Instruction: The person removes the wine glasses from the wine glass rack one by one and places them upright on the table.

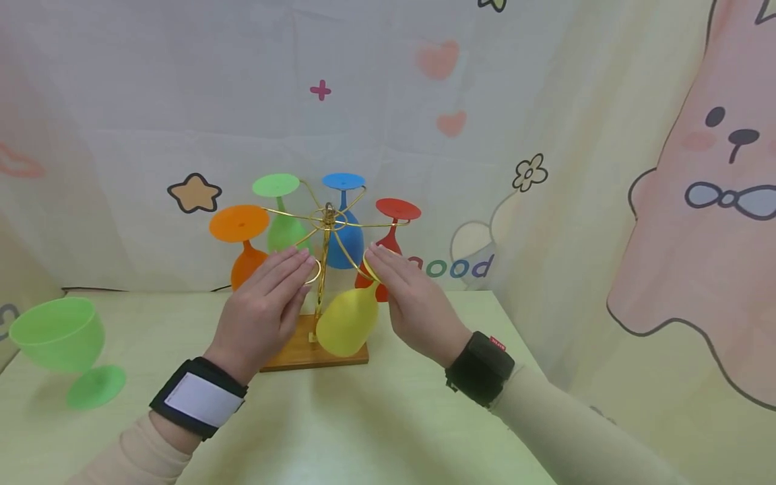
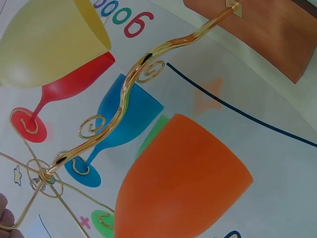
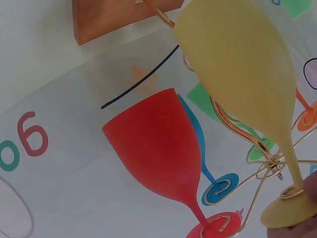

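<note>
A gold wire glass rack (image 1: 321,283) on a wooden base holds upside-down plastic goblets by their feet. My right hand (image 1: 418,303) pinches the foot of a yellow goblet (image 1: 347,323) at the end of one rack arm; the cup hangs tilted, mouth downward. In the right wrist view, the yellow foot (image 3: 290,210) lies between thumb and fingers. My left hand (image 1: 261,310) pinches another gold arm, whose curled hook (image 1: 313,271) shows beside the fingers. Only fingertips (image 2: 6,218) appear in the left wrist view. An orange goblet (image 1: 239,223) hangs just beyond this hand.
Green (image 1: 285,229), blue (image 1: 345,246) and red (image 1: 391,236) goblets hang around the rack's far side. A loose green goblet (image 1: 60,333) lies tipped on the pale table (image 1: 303,431) at left. A printed curtain (image 1: 242,81) stands close behind.
</note>
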The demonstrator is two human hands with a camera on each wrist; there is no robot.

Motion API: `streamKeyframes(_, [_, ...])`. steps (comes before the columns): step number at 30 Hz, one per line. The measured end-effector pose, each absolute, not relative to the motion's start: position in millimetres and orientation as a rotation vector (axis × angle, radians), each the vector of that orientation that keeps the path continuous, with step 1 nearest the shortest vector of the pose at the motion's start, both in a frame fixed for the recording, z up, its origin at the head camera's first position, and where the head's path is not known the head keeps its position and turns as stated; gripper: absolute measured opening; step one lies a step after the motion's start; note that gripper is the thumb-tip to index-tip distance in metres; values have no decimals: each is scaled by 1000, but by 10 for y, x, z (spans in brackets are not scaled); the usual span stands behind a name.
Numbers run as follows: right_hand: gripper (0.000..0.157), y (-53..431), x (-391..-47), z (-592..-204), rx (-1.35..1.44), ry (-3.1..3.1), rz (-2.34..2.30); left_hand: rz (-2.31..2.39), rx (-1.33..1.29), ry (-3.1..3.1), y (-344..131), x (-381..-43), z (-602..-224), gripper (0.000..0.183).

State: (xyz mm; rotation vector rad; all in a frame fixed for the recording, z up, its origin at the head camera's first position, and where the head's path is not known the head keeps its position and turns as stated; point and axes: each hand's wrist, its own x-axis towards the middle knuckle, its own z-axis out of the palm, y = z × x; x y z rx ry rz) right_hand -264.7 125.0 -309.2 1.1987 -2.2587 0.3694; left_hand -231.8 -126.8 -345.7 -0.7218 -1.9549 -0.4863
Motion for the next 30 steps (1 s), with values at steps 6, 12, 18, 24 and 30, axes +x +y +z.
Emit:
streamKeyframes(6, [65,1248,-2618,-3037,1214,-2301,377,-517,-732,-1936,-1274,-2315,-3436,34])
streamKeyframes(12, [60,1295,-2590,-2986,1262,-2371,425,-516,-744,-1945,-1277,-2299,-3434,45])
streamKeyframes(18, [59,1269,-2589,-2891,1382,-2280,317,-529,-747,-1964,-1295,-2291,-3455,35])
streamKeyframes(24, [56,1096,-2602,-2690,1426,-2302,189,-535,-744,-1996,-1327,-2302,-3456,46])
streamKeyframes(30, [55,967,-2697,-2589,1427,-2321,151,-537,-749,-1984,-1302,-2318,-3455,43])
